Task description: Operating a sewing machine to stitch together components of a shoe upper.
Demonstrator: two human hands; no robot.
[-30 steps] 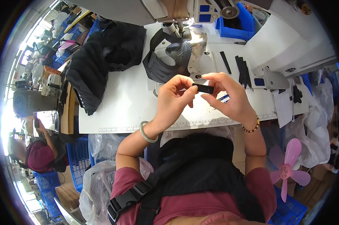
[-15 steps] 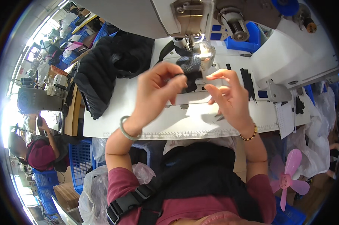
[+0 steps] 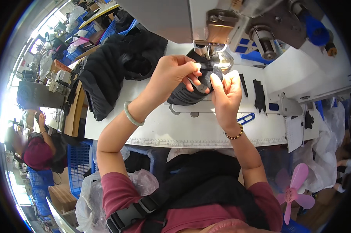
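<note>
Fingers [image 3: 192,67] of the left hand [image 3: 175,73] pinch a black strip [image 3: 207,66]; the right hand [image 3: 226,97] curls against dark cloth [image 3: 184,96], grip unclear.

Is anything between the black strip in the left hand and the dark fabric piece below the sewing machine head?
Nothing visible: the left hand holds the black strip over the dark fabric piece, though contact is unclear. The right hand is beside the strip, to its right, not between.
</note>
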